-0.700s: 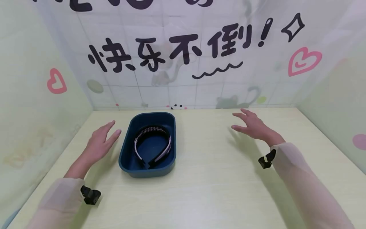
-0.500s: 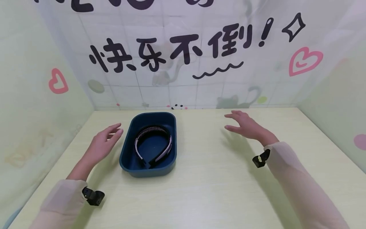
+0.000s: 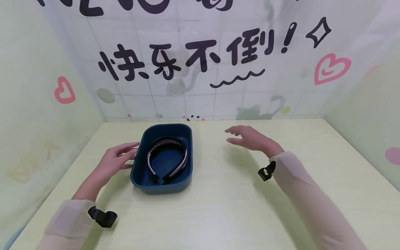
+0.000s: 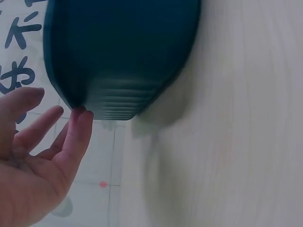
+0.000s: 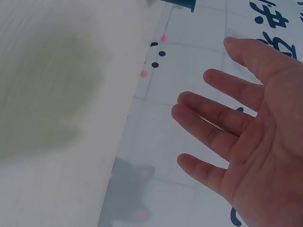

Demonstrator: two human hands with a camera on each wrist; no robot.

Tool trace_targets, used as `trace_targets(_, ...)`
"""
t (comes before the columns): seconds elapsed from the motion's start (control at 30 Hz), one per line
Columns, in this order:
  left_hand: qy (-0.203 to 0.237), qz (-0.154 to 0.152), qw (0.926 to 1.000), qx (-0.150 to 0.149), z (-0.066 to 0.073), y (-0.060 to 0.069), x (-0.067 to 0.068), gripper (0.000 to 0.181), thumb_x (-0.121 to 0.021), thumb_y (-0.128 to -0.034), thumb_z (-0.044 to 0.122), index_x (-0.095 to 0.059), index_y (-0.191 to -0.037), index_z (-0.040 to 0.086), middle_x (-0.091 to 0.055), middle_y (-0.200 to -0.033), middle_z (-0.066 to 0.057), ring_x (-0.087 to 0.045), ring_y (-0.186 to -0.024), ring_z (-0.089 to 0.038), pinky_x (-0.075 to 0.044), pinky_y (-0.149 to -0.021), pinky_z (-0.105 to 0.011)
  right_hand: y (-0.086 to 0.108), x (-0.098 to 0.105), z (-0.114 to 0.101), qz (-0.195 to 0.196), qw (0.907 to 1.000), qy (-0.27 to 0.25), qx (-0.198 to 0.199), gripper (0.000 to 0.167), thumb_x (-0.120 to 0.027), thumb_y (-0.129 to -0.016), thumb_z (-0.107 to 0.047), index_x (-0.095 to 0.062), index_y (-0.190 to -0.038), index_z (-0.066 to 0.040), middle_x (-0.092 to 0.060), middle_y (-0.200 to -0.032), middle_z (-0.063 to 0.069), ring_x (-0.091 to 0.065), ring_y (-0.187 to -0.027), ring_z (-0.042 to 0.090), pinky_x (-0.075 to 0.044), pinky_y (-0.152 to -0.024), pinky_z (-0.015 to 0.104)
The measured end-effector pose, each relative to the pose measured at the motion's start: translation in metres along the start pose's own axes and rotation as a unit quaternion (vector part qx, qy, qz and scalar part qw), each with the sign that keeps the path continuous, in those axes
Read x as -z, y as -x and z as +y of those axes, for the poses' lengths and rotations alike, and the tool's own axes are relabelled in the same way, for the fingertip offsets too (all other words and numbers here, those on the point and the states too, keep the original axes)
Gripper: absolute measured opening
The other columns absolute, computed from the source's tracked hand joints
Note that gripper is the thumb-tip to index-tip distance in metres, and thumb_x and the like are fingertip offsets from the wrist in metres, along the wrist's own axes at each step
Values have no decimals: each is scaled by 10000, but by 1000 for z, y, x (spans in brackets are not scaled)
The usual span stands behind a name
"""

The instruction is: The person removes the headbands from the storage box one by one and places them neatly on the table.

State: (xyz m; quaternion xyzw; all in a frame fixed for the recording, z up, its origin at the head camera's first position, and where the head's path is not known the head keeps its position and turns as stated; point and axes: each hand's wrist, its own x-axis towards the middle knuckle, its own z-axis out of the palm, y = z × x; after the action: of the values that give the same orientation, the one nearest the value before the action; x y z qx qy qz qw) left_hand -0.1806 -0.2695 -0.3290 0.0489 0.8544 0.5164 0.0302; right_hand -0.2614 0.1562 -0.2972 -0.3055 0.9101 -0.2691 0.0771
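A dark blue plastic box (image 3: pixel 159 189) with rounded corners stands on the table, left of the middle in the head view. Inside it lies a black and pale headband (image 3: pixel 167 141) with a toothed inner side. My left hand (image 3: pixel 114 161) is at the box's left side, fingers loosely bent and holding nothing; in the left wrist view its fingertips (image 4: pixel 84 113) appear to meet the box's ribbed outer wall (image 4: pixel 118 101). Well to the right of the box, my right hand (image 3: pixel 251 139) hovers above the table, its fingers spread and relaxed, nothing in them.
The pale wood-look table (image 3: pixel 215 201) runs back to a printed cloth wall (image 3: pixel 200 100) with black lettering. Similar cloth walls close in the left (image 3: pixel 37 121) and right (image 3: pixel 372 118) sides. Each wrist wears a small black camera mount (image 3: pixel 104 218).
My right hand has moved left toward the box. My left hand has shifted slightly right, up to the box's side, its fingers bending more. The box and headband have stayed put.
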Motion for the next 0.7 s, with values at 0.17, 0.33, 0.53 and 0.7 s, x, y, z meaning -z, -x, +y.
trace_targets(0.17, 98, -112, 9997, 169, 0, 1, 1, 560, -513, -944, 326, -374, -1388, 14, -422, -1301, -265, -561, -991, -117, -517, -768, -343, -11, -2, -11, -145, 9998, 34, 154, 423, -546, -929, -263, -507, -1291, -47, -568, -1167, 110, -525, -1065, 256, -419, -896, 405)
trace_targets(0.33, 283, -207, 9991, 240, 0, 0, 0, 540, -553, -933, 214, -364, -1383, -16, -407, -1296, -273, -553, -963, -81, -517, -769, -332, -23, -4, -19, -278, 9993, 67, 258, 418, -539, -932, -268, -512, -1283, -43, -598, -1088, 111, -561, -994, 228, -447, -853, 387)
trace_targets(0.53, 480, -296, 9981, 268, -1, 1, 0, 539, -566, -921, 136, -350, -1378, -49, -389, -1309, -276, -544, -930, -23, -517, -759, -303, -37, -6, -25, -446, 9983, 145, 346, 419, -530, -940, -273, -508, -1292, -47, -602, -1128, 114, -553, -1049, 233, -431, -899, 394)
trace_targets(0.7, 531, -343, 9977, 239, 1, 1, 0, 542, -572, -917, 130, -350, -1369, -70, -390, -1309, -285, -549, -924, -14, -517, -757, -302, -45, -6, -33, -466, 9978, 224, 423, 403, -534, -938, -264, -526, -1273, -40, -605, -1126, 124, -561, -1038, 233, -438, -893, 381)
